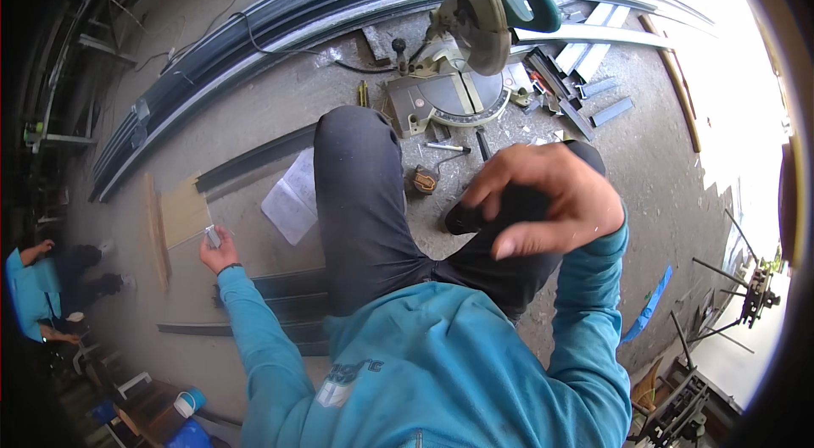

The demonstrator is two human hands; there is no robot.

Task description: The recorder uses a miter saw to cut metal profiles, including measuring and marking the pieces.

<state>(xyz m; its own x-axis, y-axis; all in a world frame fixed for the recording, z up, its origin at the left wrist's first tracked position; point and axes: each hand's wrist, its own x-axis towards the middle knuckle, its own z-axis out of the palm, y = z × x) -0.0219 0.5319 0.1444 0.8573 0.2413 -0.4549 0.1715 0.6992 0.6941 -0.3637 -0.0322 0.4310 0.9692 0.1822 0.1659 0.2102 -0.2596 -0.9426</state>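
Observation:
Out to the left, my left hand grips a short piece of silver metal profile. It is over the floor, beside a pale board. My right hand is raised above my right knee, its fingers curved and apart with nothing between them. In front of my knees stands a mitre saw with a green handle and a round blade guard. Between my legs and the saw lie a tape measure and a white marker. An unfolded sheet of paper rests beside my left knee.
Long dark metal profiles stretch across the floor behind the saw. Short offcuts lie scattered to its right. A cable runs from the saw leftward. Another person is at the far left. A blue strip lies at the right.

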